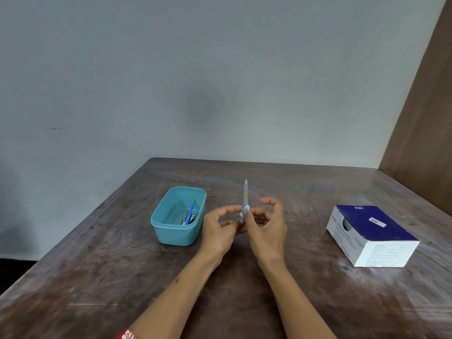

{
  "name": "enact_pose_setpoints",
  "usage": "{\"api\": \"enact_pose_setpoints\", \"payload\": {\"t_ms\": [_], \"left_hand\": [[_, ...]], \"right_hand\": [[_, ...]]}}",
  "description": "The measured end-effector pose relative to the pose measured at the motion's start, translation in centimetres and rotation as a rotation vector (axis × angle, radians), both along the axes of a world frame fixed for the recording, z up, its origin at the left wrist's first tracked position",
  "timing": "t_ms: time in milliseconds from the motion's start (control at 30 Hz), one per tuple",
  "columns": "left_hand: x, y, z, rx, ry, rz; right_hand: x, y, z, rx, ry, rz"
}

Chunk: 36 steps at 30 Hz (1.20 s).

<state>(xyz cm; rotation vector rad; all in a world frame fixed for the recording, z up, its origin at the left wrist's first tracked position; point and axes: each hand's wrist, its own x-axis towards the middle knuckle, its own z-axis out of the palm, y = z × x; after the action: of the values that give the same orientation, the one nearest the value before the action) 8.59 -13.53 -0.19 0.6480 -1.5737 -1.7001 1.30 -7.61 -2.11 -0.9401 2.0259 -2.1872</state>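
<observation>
A slim grey pointed tool (245, 193) with a blue handle stands upright above the middle of the table. Both hands meet at its lower end. My left hand (220, 231) pinches it near the handle. My right hand (266, 231) pinches a small white pad (245, 209) wrapped round the tool just above the handle. To the left sits a teal plastic tub (179, 237) with a blue-handled tool (189, 214) and small metal instruments inside.
A blue and white cardboard box (371, 234) of swabs lies at the right on the worn brown table (97, 277). A grey wall rises behind, and a brown panel (420, 118) stands at the far right.
</observation>
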Motion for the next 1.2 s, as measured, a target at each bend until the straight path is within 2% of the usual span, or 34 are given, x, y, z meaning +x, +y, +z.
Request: {"api": "enact_pose_setpoints", "payload": {"t_ms": [300,433,567,733,833,1067,1200], "left_hand": [[-0.3,-0.8,-0.4,-0.159,0.024,0.112],[-0.4,-1.3,-0.5,-0.224,0.000,0.145],[-0.5,-1.4,-0.5,-0.137,0.053,0.125],[-0.6,-1.1,-0.3,0.056,0.135,0.089],[-0.8,-1.5,-0.4,0.137,0.159,0.089],[-0.8,-1.2,-0.3,0.142,0.158,0.094],[-0.8,-1.5,-0.3,0.147,0.174,0.111]], "right_hand": [[0.2,0.1,-0.1,0.114,0.198,0.034],[0.2,0.2,-0.2,0.158,0.229,0.063],[0.2,0.2,-0.3,0.192,0.218,0.105],[0.2,0.1,-0.3,0.099,0.222,0.007],[0.0,-0.1,-0.5,0.131,0.200,0.017],[-0.1,-0.4,-0.8,0.176,0.259,-0.027],[0.0,-0.4,-0.8,0.273,0.241,0.066]]}}
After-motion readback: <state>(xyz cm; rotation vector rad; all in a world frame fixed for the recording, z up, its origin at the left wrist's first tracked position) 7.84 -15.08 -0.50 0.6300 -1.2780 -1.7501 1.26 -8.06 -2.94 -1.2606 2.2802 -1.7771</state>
